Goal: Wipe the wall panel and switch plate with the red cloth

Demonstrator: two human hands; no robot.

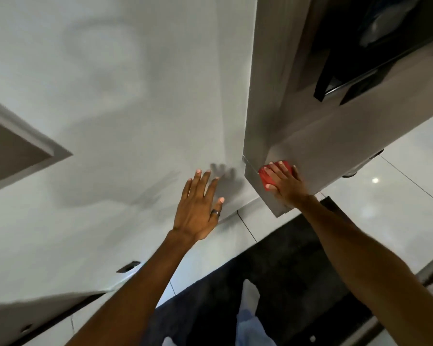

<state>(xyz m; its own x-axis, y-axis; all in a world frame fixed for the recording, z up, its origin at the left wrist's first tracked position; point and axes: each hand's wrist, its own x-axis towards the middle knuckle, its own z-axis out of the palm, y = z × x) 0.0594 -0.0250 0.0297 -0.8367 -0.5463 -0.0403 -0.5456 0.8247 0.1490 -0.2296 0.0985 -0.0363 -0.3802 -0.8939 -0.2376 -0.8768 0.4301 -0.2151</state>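
Observation:
My right hand presses the red cloth flat against the low part of a grey wall panel that juts out on the right. Only part of the cloth shows between and beside my fingers. My left hand, a dark ring on one finger, has its fingers spread and rests flat on the white wall to the left of the panel's corner, holding nothing. No switch plate is visible near either hand.
A recessed frame sits at the left edge. A dark opening with a black handle-like part is at the upper right. Glossy white floor tiles and a dark mat lie below, with my foot on the mat.

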